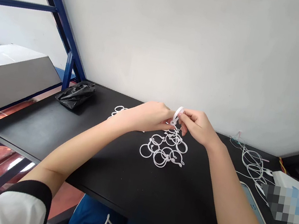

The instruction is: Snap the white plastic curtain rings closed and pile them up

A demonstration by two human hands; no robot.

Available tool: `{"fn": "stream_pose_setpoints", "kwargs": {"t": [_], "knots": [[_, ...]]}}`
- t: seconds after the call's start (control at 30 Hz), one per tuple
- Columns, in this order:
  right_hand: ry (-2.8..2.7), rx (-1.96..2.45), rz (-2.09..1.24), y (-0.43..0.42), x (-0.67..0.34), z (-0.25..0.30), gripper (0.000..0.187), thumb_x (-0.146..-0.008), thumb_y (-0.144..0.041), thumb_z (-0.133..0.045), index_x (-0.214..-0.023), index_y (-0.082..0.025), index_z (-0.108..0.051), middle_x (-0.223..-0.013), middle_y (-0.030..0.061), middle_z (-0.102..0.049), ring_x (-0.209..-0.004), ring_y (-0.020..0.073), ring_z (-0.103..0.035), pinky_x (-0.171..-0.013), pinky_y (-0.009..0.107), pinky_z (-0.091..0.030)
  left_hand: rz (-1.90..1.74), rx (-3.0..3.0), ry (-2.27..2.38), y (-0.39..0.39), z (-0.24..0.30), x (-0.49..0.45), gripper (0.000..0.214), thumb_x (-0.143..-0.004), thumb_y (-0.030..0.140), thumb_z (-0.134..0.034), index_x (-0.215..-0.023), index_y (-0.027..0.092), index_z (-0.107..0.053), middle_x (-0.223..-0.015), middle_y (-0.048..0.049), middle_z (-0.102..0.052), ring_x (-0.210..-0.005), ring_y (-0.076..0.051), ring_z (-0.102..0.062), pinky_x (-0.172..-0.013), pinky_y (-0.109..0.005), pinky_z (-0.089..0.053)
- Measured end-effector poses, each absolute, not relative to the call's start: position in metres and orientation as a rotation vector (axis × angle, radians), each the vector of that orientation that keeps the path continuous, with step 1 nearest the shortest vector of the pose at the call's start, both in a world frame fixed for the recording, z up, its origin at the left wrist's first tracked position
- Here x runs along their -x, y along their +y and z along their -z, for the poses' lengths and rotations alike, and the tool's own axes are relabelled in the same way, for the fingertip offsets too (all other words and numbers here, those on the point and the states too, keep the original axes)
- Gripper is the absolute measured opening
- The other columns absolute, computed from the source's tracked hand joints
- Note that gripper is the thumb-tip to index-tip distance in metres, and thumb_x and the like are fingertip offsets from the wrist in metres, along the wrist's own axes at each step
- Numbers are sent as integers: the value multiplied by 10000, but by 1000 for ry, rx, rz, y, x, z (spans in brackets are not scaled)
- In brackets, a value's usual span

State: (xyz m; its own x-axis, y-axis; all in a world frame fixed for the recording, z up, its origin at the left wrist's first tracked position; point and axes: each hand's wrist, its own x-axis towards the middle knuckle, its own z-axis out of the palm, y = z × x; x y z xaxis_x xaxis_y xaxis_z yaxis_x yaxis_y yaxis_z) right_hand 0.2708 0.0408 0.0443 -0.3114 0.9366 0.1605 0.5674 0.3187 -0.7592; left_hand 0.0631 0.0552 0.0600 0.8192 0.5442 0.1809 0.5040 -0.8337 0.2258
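Both my hands meet above the middle of a black table (pixel 116 175). My left hand (pixel 151 115) and my right hand (pixel 197 125) are both closed in a pinch on one white plastic ring (pixel 178 113), held between them just above the table. Right below lies a pile of several white plastic rings (pixel 164 149). A few more white rings (pixel 118 110) lie behind my left wrist, partly hidden by it.
A crumpled black plastic bag (pixel 76 94) lies at the table's far left. White cables (pixel 254 164) are coiled at the far right, beside a white box (pixel 287 180) and a flat device (pixel 254 206). Blue metal frame bars (pixel 59 16) rise at the left. A white wall stands behind.
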Motion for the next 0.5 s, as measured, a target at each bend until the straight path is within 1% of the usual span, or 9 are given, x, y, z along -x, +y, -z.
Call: {"fn": "stream_pose_setpoints", "kwargs": {"t": [0.13,0.23,0.3,0.4,0.5], "knots": [[-1990,1323,-785,41,-270,-43,366,-962,-377,-501,-643,-200,-523,-445,-41,-520,-444,116,-507,-557,275,-416,-360,-2827,810,55,-61,-64,247,-974,358,-547,-893,143,-636,-801,-27,-679,-610,-115,-539,-564,-254,-352],[-1966,1283,-820,39,-267,-43,356,-964,-387,-515,-664,-197,-547,-432,-61,-461,-396,96,-448,-515,267,-401,-405,-2788,743,53,-64,-63,279,-965,409,-556,-912,143,-626,-805,-25,-675,-600,-107,-526,-569,-251,-354],[-1952,1218,-858,37,-265,-44,358,-956,-431,-543,-686,-198,-559,-446,-66,-437,-388,88,-420,-471,257,-375,-415,-2706,694,51,-67,-61,334,-982,454,-511,-925,143,-619,-794,-24,-670,-588,-101,-521,-570,-249,-360],[-1902,1087,-875,33,-262,-48,383,-939,-495,-572,-695,-199,-560,-527,-46,-491,-420,87,-454,-436,248,-360,-436,-2570,617,50,-70,-58,377,-1022,463,-404,-941,154,-605,-746,-8,-644,-525,-82,-469,-544,-245,-347],[-1849,991,-830,31,-260,-52,400,-933,-501,-587,-674,-196,-562,-597,-27,-536,-456,87,-498,-462,252,-400,-499,-2488,521,48,-72,-56,316,-1034,390,-387,-960,164,-596,-780,-2,-652,-521,-72,-437,-544,-235,-352]]}}
